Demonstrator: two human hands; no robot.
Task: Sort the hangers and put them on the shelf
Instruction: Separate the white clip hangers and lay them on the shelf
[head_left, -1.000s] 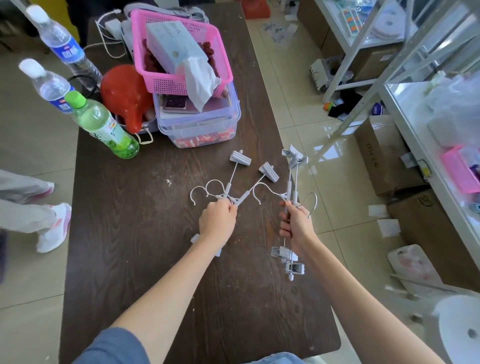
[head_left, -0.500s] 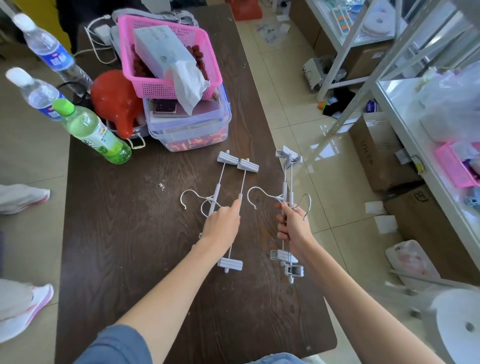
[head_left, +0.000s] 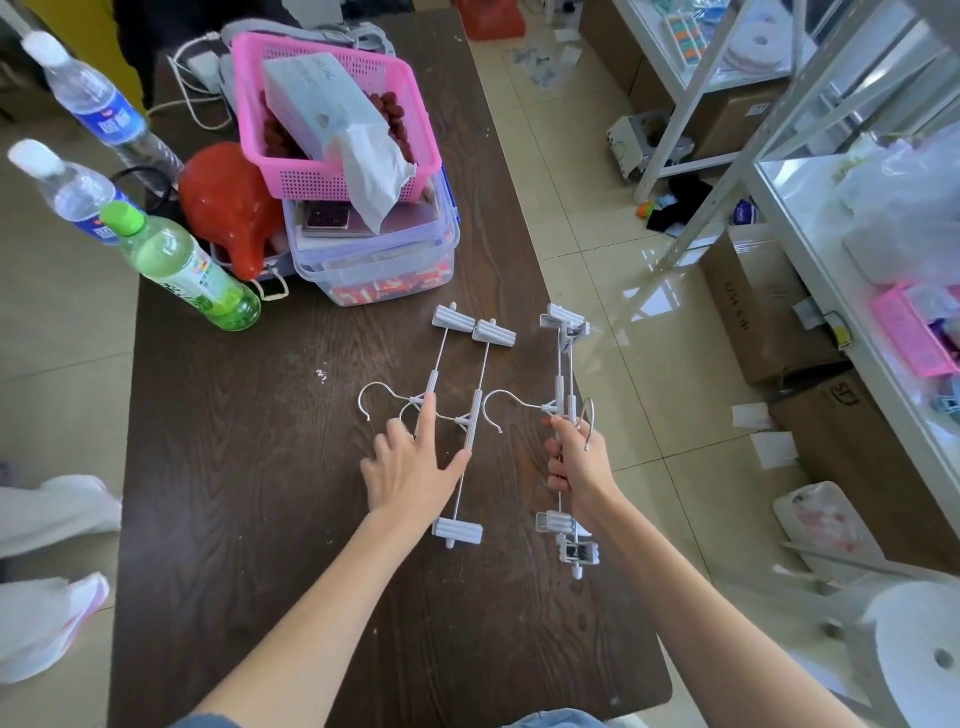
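On dark table, tiled floor beside

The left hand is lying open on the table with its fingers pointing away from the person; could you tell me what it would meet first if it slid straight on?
The left hand already touches the two loose hangers, so it would push them first, probably toward the clear storage box.

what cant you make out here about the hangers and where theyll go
Head view only:
- Number of hangers in the right hand's bundle: the bars overlap, and the grip covers the middle.
- Near end of one hanger on the table: the left hand covers it.
- Shelf: cut off by the right edge, so free space is unclear.
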